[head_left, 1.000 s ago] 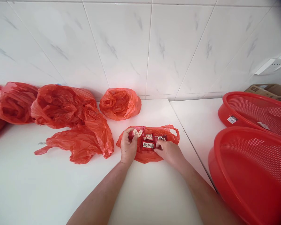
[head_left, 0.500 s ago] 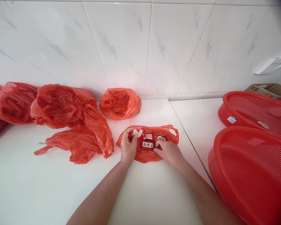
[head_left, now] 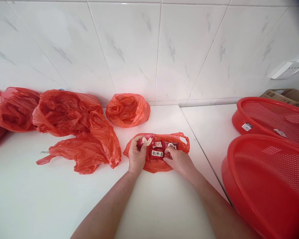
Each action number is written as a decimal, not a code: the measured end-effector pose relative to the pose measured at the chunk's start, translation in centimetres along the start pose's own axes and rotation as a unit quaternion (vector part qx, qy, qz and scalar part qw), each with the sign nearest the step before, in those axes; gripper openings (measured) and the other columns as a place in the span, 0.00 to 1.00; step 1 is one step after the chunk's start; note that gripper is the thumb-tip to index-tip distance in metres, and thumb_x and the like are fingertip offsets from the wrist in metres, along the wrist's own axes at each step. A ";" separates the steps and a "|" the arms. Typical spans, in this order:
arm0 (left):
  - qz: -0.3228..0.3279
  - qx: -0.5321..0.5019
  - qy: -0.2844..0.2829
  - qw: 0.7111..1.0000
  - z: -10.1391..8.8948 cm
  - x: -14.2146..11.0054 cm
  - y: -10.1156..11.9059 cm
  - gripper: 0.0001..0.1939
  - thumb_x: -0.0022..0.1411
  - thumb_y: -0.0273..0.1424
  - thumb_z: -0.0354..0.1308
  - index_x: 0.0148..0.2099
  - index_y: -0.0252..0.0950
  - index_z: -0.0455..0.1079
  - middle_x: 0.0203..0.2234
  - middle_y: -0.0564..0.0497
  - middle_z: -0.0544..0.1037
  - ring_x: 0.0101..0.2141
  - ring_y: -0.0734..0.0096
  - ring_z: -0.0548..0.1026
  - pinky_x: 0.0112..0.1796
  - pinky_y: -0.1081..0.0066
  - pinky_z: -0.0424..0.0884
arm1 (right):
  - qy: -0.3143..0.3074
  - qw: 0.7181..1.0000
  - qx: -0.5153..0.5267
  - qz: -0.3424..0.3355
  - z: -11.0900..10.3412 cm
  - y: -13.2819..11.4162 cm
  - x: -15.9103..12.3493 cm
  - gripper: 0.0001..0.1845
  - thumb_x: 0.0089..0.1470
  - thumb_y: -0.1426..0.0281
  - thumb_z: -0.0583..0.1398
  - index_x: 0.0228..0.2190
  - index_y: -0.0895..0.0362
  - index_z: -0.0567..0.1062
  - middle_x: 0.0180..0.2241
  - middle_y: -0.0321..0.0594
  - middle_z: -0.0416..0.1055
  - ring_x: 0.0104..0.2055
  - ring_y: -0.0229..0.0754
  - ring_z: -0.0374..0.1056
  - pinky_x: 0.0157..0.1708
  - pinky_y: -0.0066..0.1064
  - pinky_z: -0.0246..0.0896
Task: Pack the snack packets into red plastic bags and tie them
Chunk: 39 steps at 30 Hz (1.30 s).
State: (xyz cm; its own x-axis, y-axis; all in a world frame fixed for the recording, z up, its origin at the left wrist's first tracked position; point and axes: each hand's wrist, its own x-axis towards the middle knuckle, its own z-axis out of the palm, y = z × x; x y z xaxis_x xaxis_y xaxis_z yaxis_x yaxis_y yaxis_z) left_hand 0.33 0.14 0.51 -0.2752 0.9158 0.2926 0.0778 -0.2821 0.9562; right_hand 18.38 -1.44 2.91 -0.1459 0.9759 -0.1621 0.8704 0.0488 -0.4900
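Below veined tiles (head_left: 132,39), the white table (head_left: 64,202) — seamed — bears red bags (head_left: 158,167).

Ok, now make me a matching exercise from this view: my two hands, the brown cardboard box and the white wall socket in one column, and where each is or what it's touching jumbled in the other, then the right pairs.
Column one:
1. Left hand
2. Right hand
3. Brown cardboard box
4. White slotted wall socket

Column two:
A. Touching the dark red packet with white lettering
B. Fixed to the white marbled tiles
C. Pinching the red packet with a pale heart-shaped label
D. Behind the farther red perforated plastic basket

Right pairs: 1-C, 2-A, 3-D, 4-B
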 end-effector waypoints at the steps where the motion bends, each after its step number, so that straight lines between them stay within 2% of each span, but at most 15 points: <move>1: 0.000 -0.001 0.000 1.000 0.0 0.0 0.0 0.13 0.59 0.29 0.54 0.47 0.39 0.64 0.42 0.49 0.72 0.42 0.68 0.72 0.46 0.65 0.69 | 0.000 1.000 -0.001 0.001 0.0 0.0 0.0 0.07 0.51 0.66 0.59 0.34 0.52 0.67 0.25 0.30 0.69 0.25 0.34 0.63 0.24 0.25 0.49; 19: -0.008 0.005 -0.005 1.000 0.0 -0.1 -0.3 0.13 0.58 0.30 0.56 0.47 0.39 0.65 0.41 0.49 0.73 0.43 0.68 0.72 0.46 0.65 0.68 | 0.000 1.000 -0.006 0.003 0.1 0.1 0.2 0.06 0.51 0.66 0.58 0.32 0.52 0.67 0.26 0.30 0.69 0.26 0.35 0.64 0.24 0.26 0.49; 39: -0.013 -0.003 -0.005 1.000 0.2 -0.1 -0.1 0.13 0.58 0.27 0.54 0.46 0.39 0.65 0.40 0.49 0.73 0.42 0.69 0.72 0.46 0.65 0.69 | 0.003 1.000 0.001 -0.003 0.1 0.1 0.0 0.06 0.51 0.65 0.58 0.32 0.52 0.67 0.25 0.30 0.69 0.25 0.35 0.63 0.24 0.25 0.49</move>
State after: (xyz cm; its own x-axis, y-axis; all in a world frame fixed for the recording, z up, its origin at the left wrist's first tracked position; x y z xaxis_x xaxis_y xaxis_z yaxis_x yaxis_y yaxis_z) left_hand 0.49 0.15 0.42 -0.2665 0.9257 0.2684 0.0654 -0.2605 0.9633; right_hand 18.40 -1.41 2.79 -0.1485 0.9768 -0.1545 0.8683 0.0540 -0.4930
